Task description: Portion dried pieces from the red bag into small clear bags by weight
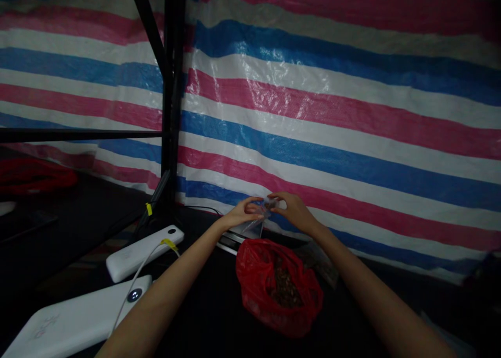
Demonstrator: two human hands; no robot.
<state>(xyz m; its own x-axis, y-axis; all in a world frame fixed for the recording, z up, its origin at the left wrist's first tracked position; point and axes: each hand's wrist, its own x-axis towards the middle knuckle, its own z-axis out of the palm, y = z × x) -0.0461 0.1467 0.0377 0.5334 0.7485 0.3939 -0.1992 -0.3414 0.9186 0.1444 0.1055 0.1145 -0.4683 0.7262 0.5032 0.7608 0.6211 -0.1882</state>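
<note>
My left hand and my right hand are raised close together at the far side of the dark table. Between them they pinch a small clear plastic bag, with a little brownish stuff showing inside. Just beneath it lies a flat, silvery-edged device, partly covered by my left hand and the bag. Nearer to me sits an open red plastic bag, and a heap of small brown pieces fills it. Their exact kind is too dim to make out.
Two white power banks lie at the left, with a white cable across them. Clear plastic packaging rests right of the red bag. A black metal frame and a striped tarp stand behind.
</note>
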